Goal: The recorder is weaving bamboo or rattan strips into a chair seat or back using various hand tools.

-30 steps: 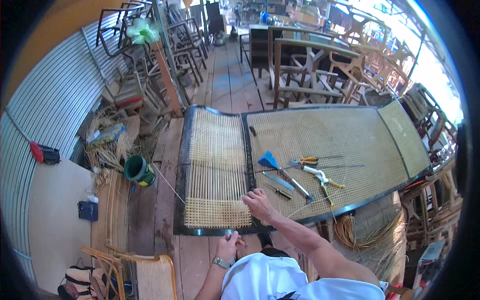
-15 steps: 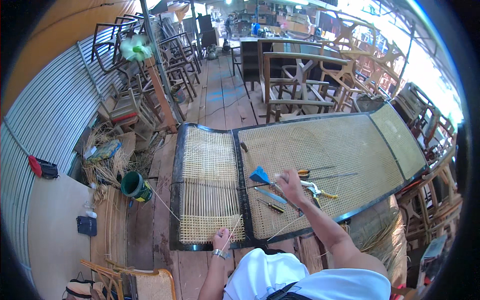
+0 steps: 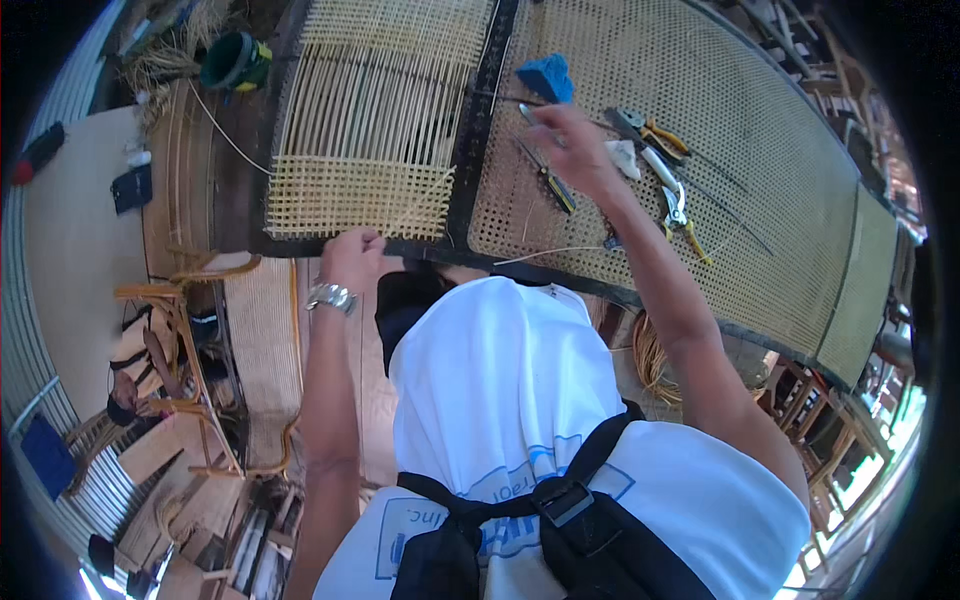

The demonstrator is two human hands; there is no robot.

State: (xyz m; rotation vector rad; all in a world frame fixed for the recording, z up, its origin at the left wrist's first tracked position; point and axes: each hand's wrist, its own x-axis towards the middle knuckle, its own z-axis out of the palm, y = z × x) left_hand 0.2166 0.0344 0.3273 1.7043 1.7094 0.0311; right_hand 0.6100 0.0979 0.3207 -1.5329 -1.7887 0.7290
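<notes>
My left hand (image 3: 352, 258) is at the front edge of a dark frame, its fingers curled closed; what they hold, if anything, is hidden. Just beyond it lies a partly woven cane panel (image 3: 350, 200), with loose parallel strands in its middle. My right hand (image 3: 575, 150) hovers over the finished cane panel (image 3: 760, 130), fingers apart and slightly blurred. A light-blue flat tool (image 3: 527, 113) shows at its fingertips, the rest covered by the hand. Beside it lie a yellow-and-black handled awl (image 3: 556, 190), a blue block (image 3: 547, 78) and a crumpled white piece (image 3: 623, 158).
Orange-handled pliers (image 3: 655, 133) and white-and-yellow cutters (image 3: 674, 205) lie right of my hand. A green bucket (image 3: 235, 62) stands far left. A cane-seated chair (image 3: 262, 330) is near my left arm, and a cane coil (image 3: 652, 360) lies below the frame.
The view has tipped downward toward my body. My right hand has shifted left over the light-blue tool, and the white piece shows beside it. The left hand stays near the panel's front edge.
</notes>
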